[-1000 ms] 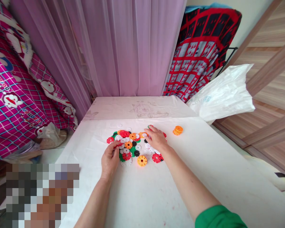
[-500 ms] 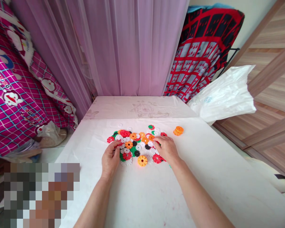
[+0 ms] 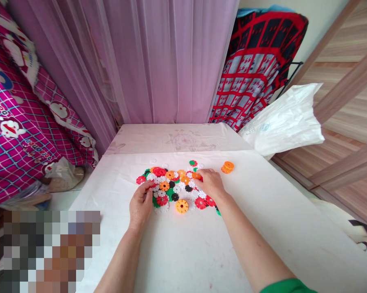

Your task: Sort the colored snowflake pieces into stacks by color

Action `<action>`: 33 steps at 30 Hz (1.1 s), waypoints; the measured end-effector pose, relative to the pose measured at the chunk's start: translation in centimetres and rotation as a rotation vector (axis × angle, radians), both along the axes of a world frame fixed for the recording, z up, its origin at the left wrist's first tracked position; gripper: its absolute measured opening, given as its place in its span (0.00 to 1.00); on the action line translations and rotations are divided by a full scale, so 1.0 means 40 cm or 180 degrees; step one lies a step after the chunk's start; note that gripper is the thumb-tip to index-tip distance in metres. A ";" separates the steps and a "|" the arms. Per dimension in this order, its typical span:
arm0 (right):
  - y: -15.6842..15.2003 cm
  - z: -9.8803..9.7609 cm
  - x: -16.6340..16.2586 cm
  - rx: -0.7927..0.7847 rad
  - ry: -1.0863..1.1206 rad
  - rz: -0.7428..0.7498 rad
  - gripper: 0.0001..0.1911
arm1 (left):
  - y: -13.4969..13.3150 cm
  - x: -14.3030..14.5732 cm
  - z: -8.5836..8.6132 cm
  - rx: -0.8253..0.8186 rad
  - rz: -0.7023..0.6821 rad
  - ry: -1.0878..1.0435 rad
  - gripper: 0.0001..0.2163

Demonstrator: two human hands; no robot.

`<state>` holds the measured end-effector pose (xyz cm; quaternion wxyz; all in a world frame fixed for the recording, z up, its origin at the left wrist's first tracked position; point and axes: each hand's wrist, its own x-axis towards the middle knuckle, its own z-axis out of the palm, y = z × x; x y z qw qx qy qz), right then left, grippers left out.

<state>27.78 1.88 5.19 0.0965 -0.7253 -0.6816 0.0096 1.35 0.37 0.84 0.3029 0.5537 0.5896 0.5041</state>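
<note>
A pile of notched plastic discs (image 3: 172, 184) in white, red, orange, green and black lies on the white-covered table. At the pile's right side, my right hand (image 3: 211, 182) is closed, its fingertips pinching an orange notched disc (image 3: 196, 176) that looks tilted. My left hand (image 3: 141, 203) rests at the left edge of the pile, thumb and fingers drawn together beside some red and white discs; what they hold, if anything, is hidden. A yellow-orange disc (image 3: 182, 206) lies at the near edge of the pile. Apart from the pile, a small stack of orange discs (image 3: 227, 167) sits at the right.
The table (image 3: 183, 252) has a white cover with a floral strip at its far end. A white plastic bag (image 3: 288, 120) stands past the right edge. Purple curtains (image 3: 171, 61) hang behind, and a pink checked cloth (image 3: 33, 110) is at the left.
My right hand has shifted slightly up and left, and the orange disc at its fingertips now looks tilted. My left hand stays at nearly the same spot by the pile.
</note>
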 end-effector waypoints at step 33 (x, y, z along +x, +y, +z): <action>-0.198 0.017 -0.146 0.0294 0.1235 0.1002 0.29 | -0.001 -0.002 0.002 -0.0005 -0.0004 0.0119 0.13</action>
